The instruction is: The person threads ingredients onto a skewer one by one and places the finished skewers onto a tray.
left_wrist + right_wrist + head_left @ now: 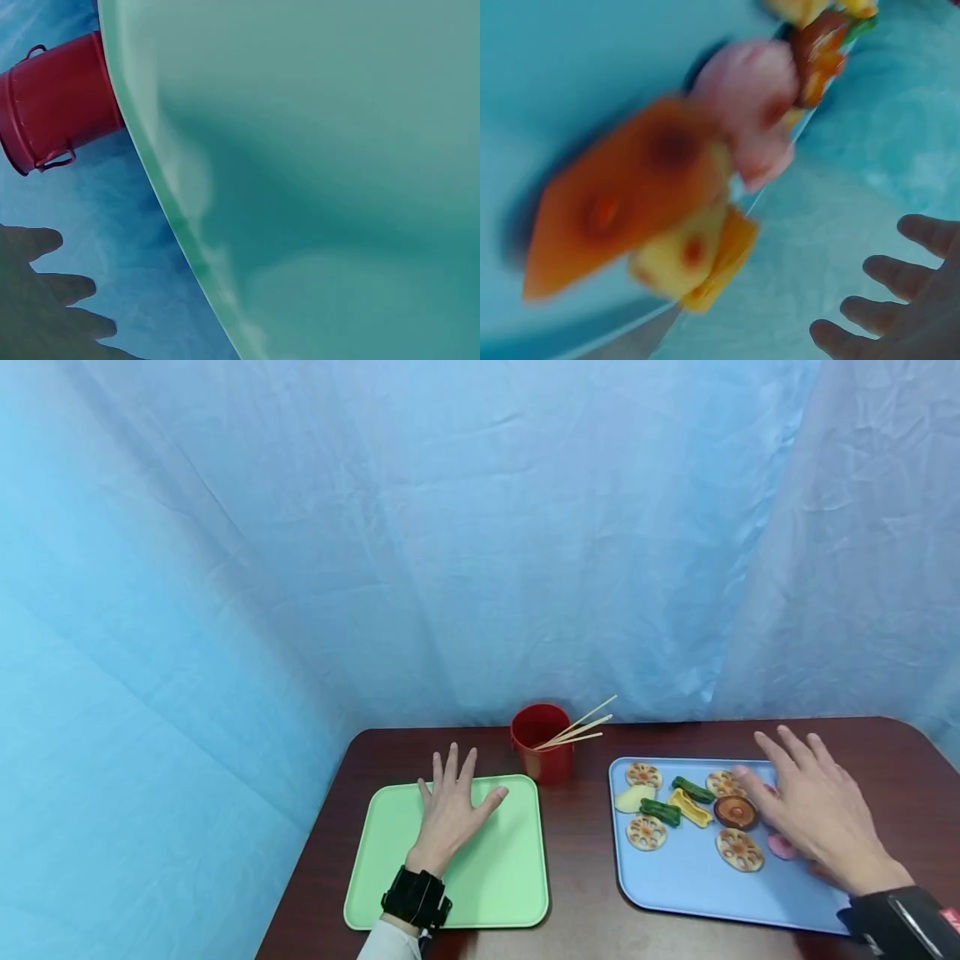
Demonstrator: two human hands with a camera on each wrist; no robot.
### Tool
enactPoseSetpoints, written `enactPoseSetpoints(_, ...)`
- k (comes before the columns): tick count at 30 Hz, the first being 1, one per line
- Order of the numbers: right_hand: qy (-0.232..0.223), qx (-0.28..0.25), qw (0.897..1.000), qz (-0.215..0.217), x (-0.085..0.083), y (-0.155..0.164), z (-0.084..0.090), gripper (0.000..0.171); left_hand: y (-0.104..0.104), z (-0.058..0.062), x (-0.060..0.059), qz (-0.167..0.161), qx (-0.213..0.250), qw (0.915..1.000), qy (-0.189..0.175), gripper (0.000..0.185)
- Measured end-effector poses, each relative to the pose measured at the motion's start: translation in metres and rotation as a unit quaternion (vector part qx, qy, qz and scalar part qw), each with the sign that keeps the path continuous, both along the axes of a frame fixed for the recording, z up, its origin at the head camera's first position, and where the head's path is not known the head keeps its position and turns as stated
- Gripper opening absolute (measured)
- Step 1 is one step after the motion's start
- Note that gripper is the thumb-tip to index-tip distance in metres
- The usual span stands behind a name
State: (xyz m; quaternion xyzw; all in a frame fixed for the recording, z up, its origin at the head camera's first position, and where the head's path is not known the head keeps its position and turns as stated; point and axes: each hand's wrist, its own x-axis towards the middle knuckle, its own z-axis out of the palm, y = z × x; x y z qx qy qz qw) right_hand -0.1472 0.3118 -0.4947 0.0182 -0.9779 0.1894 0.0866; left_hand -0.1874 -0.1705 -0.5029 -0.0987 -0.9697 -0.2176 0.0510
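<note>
We have the left hand (448,814) lying flat on the green tray (510,877) in the lower centre-left of the head view, fingers straight and spread, holding nothing. The right hand (817,810) sits over the right part of the blue tray (675,893) at lower right, fingers straight and slightly fanned, gripping nothing; we can't tell whether the palm touches the tray or hovers just above. Food pieces are clustered on the blue tray's upper half: lotus-root slices (647,832), green pieces (661,811), a yellow piece (690,807), a pale slice (633,798), a brown mushroom cap (736,812) just beside the right hand's thumb, and a pink piece (782,847) at the edge of the palm. The right wrist view is motion-blurred: pink piece (754,101), an orange slab (622,202) and yellow bits close to the lens, fingertips (900,274) at lower right, uncurled. The red cup (542,742) with wooden skewers (581,728) stands between the trays, at top centre of the table (585,860); it also shows at upper left of the left wrist view (60,101), beside the green tray's rim (161,202). Our judgement: the nearest candidates are the pink piece and the mushroom cap. To do it cleanly we'd come down slowly, pinch one piece at its edges, avoid sweeping neighbours with the fanned fingers, and keep the left hand pressing the green tray so it doesn't slide.
</note>
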Motion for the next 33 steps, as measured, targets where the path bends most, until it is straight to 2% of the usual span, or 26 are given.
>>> enactPoseSetpoints(4, 0.025, -0.011, 1.000, 0.010, 0.004, -0.023, 0.005, 0.075, 0.003, 0.001, 0.004, -0.003, 0.040, 0.9991, -0.015, 0.088)
enactPoseSetpoints(8, 0.027, -0.040, 0.998, 0.026, 0.009, -0.050, 0.011, 0.068, 0.009, 0.002, 0.006, -0.003, 0.066, 0.9976, -0.018, 0.086)
enactPoseSetpoints(13, 0.010, -0.074, 0.996, 0.054, 0.013, -0.082, 0.017, 0.064, 0.014, 0.002, 0.010, 0.000, 0.060, 0.9982, 0.002, 0.083)
enactPoseSetpoints(16, 0.020, -0.090, 0.993, 0.068, 0.012, -0.099, 0.021, 0.060, 0.016, 0.002, 0.013, 0.001, 0.060, 0.9982, 0.005, 0.081)
enactPoseSetpoints(23, 0.083, -0.122, 0.986, 0.082, 0.001, -0.133, 0.034, 0.050, 0.018, 0.002, 0.020, -0.005, 0.064, 0.9980, 0.003, 0.079)
enactPoseSetpoints(28, 0.152, -0.144, 0.974, 0.088, -0.014, -0.152, 0.044, 0.042, 0.018, 0.000, 0.022, -0.009, 0.065, 0.9978, 0.004, 0.079)
enactPoseSetpoints(33, 0.168, -0.159, 0.968, 0.094, -0.024, -0.164, 0.051, 0.033, 0.019, -0.002, 0.024, -0.011, 0.064, 0.9979, 0.006, 0.078)
